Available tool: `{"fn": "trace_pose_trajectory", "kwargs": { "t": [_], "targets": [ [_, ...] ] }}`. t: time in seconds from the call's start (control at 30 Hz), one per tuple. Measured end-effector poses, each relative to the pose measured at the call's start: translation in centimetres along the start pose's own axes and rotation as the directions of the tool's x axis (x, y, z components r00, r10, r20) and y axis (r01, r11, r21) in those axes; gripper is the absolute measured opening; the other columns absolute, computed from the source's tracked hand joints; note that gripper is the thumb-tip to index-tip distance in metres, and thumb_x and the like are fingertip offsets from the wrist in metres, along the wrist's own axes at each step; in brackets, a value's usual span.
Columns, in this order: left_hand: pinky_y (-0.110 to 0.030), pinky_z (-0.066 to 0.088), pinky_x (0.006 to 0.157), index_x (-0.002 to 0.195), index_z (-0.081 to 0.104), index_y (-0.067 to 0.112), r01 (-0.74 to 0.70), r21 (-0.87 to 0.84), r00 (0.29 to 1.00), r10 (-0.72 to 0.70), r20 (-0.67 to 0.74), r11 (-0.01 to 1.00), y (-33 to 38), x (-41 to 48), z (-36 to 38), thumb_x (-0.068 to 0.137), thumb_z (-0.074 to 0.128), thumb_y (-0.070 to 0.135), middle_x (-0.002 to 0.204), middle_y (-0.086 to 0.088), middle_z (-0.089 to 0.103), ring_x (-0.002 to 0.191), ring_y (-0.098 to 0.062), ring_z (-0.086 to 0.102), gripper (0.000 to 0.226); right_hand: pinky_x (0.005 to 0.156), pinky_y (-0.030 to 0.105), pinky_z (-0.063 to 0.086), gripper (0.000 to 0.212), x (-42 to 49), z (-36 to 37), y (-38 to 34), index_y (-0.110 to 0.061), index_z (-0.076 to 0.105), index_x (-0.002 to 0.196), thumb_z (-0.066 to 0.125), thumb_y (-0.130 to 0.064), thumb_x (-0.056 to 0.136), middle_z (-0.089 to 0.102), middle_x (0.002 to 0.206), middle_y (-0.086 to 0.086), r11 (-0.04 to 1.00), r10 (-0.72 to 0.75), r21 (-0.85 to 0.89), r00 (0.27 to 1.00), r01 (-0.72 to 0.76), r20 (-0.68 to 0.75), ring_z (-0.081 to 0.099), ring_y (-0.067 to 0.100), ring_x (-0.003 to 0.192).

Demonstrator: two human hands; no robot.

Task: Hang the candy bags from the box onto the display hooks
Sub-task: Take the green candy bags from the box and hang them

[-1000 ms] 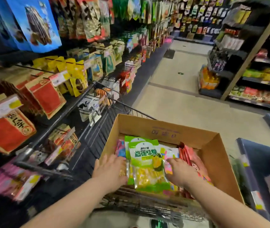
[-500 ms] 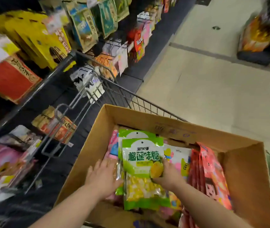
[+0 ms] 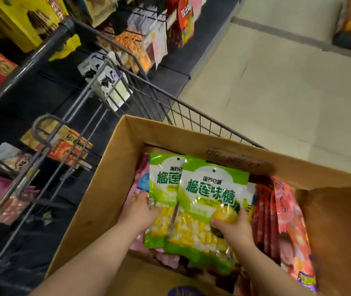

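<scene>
By the box (image 3: 191, 135)'s left wall, the left hand (image 3: 138, 210) grips the rear bag (image 3: 163, 184) and the right hand (image 3: 234, 227) pinches the front bag (image 3: 208, 210), hands apart, fanning them holes-up, likely ready for hanging.

Retail shop, snack aisle, by my view: packaged snacks (image 3: 159, 41) hanging in rows on a dark display rack (image 3: 63, 103), wire shopping cart (image 3: 191, 113) carrying an open stock box (image 3: 106, 189) of candy bags (image 3: 210, 201), pale tiled floor (image 3: 287, 92).
</scene>
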State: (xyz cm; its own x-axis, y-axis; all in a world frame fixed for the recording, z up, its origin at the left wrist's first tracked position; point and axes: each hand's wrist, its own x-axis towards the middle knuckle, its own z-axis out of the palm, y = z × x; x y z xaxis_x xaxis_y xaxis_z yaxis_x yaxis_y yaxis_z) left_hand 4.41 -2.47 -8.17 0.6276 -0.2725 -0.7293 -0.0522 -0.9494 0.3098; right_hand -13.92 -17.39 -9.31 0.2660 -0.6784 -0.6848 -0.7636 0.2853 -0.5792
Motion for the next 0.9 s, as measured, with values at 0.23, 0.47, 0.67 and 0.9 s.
{"fn": "trace_pose_trajectory", "kwargs": {
  "t": [0.23,0.47,0.67,0.9],
  "targets": [
    [-0.027,0.044,0.082,0.122,0.055,0.004,0.115,-0.513,0.991,-0.133,0.002,0.851,1.6,1.6,1.4,0.079,0.074,0.007,0.114,-0.01,0.064,0.106,-0.028,0.062,0.047,0.089,0.043,0.05,0.073,0.1,-2.3,1.6,-0.012,0.04,0.134,0.08,-0.016,0.074,0.054,0.103,0.004,0.999,0.008,0.047,0.996,-0.004,-0.087,0.055,0.024,0.091],
    [-0.053,0.05,0.094,0.086,0.062,0.022,0.088,-0.696,0.996,-0.087,0.037,0.712,-0.1,0.6,2.2,0.08,0.071,-0.003,0.108,-0.017,0.07,0.1,-0.033,0.067,0.027,0.078,0.037,0.054,0.088,0.1,-1.9,1.5,-0.017,0.027,0.145,0.08,-0.017,0.074,0.053,0.132,0.011,0.996,-0.019,0.082,1.0,0.02,-0.014,0.062,0.024,0.097],
    [-0.022,0.047,0.063,0.113,0.057,0.019,-0.047,-0.694,0.997,-0.013,-0.082,0.718,-1.0,-4.2,0.3,0.087,0.066,0.001,0.097,-0.001,0.066,0.076,-0.008,0.06,0.033,0.063,0.024,0.056,0.067,-1.7,-3.0,-0.8,-0.016,0.038,0.132,0.076,-0.008,0.077,0.061,0.103,0.004,0.992,-0.112,0.072,0.988,0.105,0.11,0.062,0.017,0.082],
    [-0.048,0.054,0.09,0.101,0.066,0.018,-0.131,-0.78,0.984,-0.018,-0.179,0.612,-2.9,-10.6,-4.9,0.082,0.074,0.013,0.101,-0.005,0.073,0.095,-0.026,0.069,0.021,0.073,0.03,0.048,0.054,-6.2,-4.5,-5.5,-0.025,0.047,0.114,0.078,-0.006,0.074,0.06,0.102,0.0,0.944,-0.327,0.096,0.93,0.315,0.166,0.06,0.012,0.085]
  ]
}}
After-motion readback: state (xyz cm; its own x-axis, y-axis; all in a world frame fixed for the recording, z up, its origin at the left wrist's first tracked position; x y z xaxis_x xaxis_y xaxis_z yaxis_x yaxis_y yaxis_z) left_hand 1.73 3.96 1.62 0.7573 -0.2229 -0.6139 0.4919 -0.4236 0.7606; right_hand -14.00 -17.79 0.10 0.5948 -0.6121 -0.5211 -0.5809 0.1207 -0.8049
